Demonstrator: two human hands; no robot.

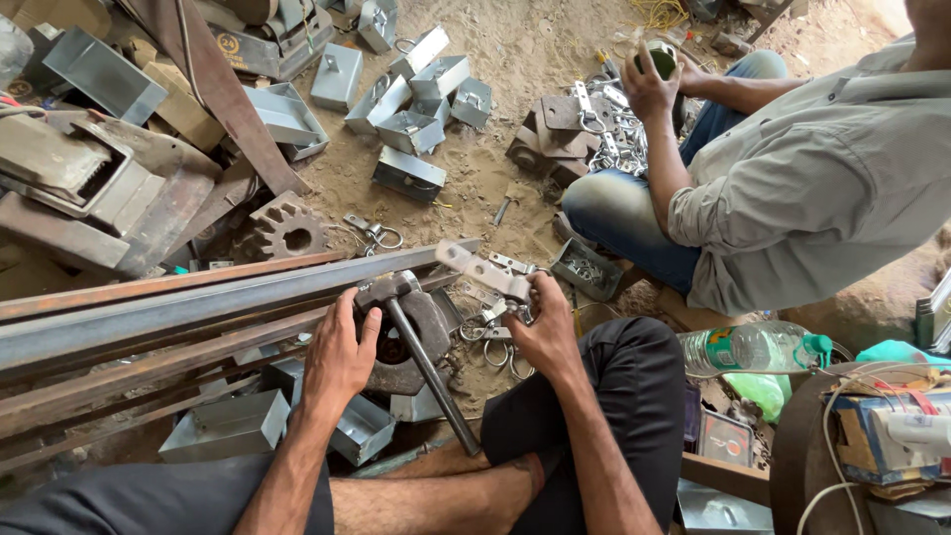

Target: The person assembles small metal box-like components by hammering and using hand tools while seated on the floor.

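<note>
The left hand (340, 349) is gripping the hammer (416, 342) at its head on the dirt floor (515, 50), while the right hand (540, 325) is pinching a flat metal hasp (483, 269) beside the steel bars (198, 297).

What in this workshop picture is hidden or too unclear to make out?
Head view:
- Whatever lies under the left hand: covered by its palm.
- Rings below the metal hasp: partly hidden by the right hand.
- Green object: mostly wrapped by the co-worker's hand.
- Hammer handle's end: hidden behind the leg.
</note>
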